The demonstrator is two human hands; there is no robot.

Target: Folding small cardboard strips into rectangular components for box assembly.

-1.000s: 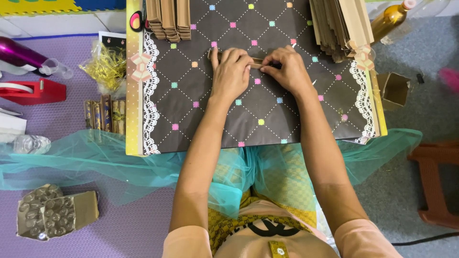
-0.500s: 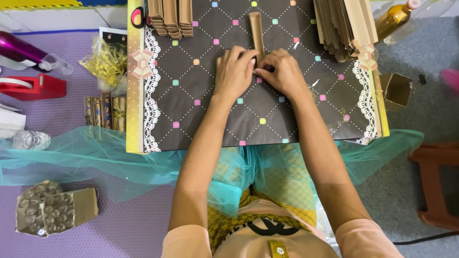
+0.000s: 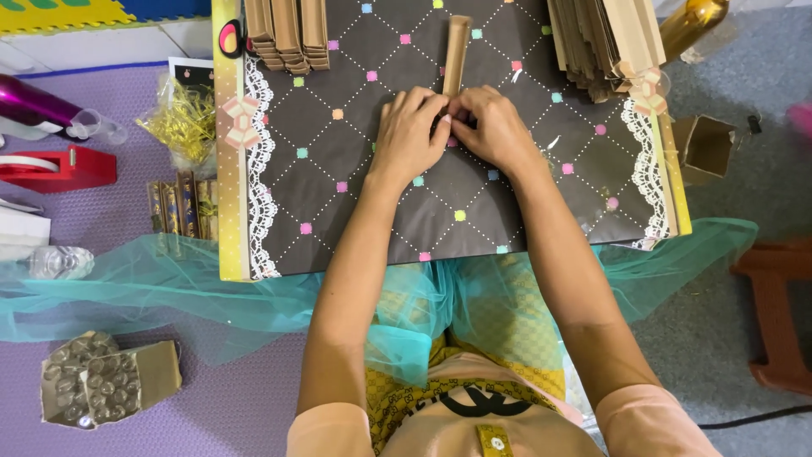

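A narrow brown paper strip (image 3: 457, 52) lies upright on the dark patterned tabletop (image 3: 355, 203), its far end pointing away from the person and its near end tucked under both sets of fingertips. The left hand (image 3: 412, 134) pinches that near end from one side and the right hand (image 3: 493, 129) pinches it from the other, fingers curled and pressed close together so the thumbs nearly meet. It looks like a fold or crease being worked at the bottom of the strip. To do that well, I would judge the strip should stay flat and straight along the tabletop while the fingertips press evenly from both sides, so the crease comes out square, not skewed. A stack of folded brown pieces (image 3: 286, 30) sits at the far left edge and a bigger fanned pile (image 3: 602, 38) at the far right, both well apart from the hands. A red tape dispenser (image 3: 59, 167) rests on the purple mat to the left.
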